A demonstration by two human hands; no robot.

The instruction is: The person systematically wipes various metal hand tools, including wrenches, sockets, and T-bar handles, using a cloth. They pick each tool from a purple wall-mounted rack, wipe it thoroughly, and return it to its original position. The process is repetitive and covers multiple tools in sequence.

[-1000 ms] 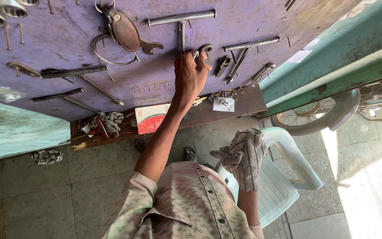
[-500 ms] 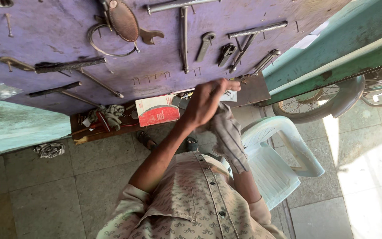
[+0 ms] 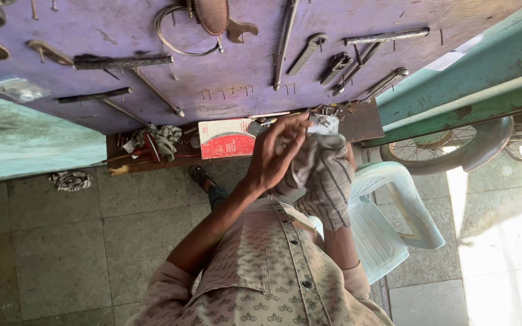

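My left hand (image 3: 272,156) is curled against a grey striped cloth (image 3: 324,175) in front of my chest, its fingers pressing into the folds. My right hand (image 3: 350,158) is almost wholly wrapped in that cloth and holds it up from below; only a sliver of it shows. Just above my hands hangs a purple tool board (image 3: 225,78). A small open-ended wrench (image 3: 312,51) hangs on its nails, untouched, beside a long T-handle tool (image 3: 285,42).
A low shelf under the board carries a red and white box (image 3: 228,139), rags and small parts. A white plastic chair (image 3: 394,223) stands at my right. Behind it is a motorcycle wheel (image 3: 448,151). A rag (image 3: 70,179) lies on the tiled floor.
My left hand let go of the small wrench on the board, came down and met the cloth in my right hand. The wrench stays hanging. The view shifted slightly.
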